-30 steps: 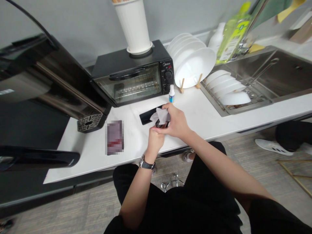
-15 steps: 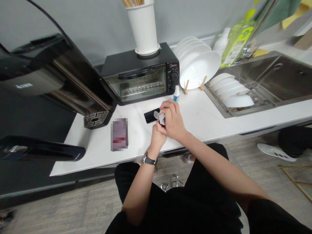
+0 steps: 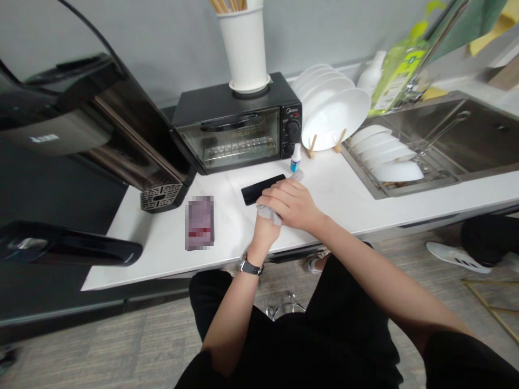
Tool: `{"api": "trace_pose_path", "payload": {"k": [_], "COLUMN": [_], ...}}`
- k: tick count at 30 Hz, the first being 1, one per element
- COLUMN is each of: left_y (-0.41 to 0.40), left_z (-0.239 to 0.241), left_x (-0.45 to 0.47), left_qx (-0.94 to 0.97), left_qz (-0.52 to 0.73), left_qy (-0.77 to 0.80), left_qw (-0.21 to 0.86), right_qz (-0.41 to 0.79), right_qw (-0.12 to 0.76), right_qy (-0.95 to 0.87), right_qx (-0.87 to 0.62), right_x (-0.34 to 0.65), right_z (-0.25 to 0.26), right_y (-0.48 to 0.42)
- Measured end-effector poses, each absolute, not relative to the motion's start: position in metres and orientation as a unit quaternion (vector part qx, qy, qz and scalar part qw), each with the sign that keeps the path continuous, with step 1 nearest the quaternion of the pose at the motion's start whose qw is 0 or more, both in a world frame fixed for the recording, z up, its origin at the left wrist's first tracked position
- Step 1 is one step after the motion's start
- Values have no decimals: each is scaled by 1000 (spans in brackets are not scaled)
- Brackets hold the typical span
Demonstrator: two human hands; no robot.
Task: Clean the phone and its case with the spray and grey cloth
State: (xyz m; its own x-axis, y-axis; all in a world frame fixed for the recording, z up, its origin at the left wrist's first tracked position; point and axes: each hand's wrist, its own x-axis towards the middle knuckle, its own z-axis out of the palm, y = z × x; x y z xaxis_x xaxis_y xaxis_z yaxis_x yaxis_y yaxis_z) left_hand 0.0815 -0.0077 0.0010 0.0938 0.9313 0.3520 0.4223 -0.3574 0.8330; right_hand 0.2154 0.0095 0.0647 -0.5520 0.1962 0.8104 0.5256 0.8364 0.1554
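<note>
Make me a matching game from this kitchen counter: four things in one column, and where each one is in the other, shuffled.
Things:
1. white utensil holder
2. small bottle
3. white bowls
4. white wipe

Places:
A. in the dish rack
B. on top of the toaster oven
C. gripped by the right hand
D. standing on the counter, in front of the toaster oven

Pairs: 1-B, 2-D, 3-A, 4-C.
</note>
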Motion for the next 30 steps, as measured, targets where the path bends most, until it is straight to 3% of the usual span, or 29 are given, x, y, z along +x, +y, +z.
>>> {"api": "trace_pose_path", "payload": {"k": [7, 12, 18, 30], "left_y": [-10, -11, -9, -4], "left_z": [4, 6, 7, -8], "left_x": [81, 83, 85, 79], "left_qx": [700, 683, 667, 658], "left_qz": [448, 469, 506, 474], "left_qy": [495, 470, 462, 477], "left_qw": [254, 304, 291, 338], "right_qz": [-166, -71, 26, -21], "right_qw": [452, 473, 482, 561], "right_qy": [-831, -813, -776, -746], "right_qx": [-277, -331, -406, -358], "right_x": [221, 222, 212, 195], "right_z": [70, 72, 58, 47], "right_y": [13, 16, 18, 15]}}
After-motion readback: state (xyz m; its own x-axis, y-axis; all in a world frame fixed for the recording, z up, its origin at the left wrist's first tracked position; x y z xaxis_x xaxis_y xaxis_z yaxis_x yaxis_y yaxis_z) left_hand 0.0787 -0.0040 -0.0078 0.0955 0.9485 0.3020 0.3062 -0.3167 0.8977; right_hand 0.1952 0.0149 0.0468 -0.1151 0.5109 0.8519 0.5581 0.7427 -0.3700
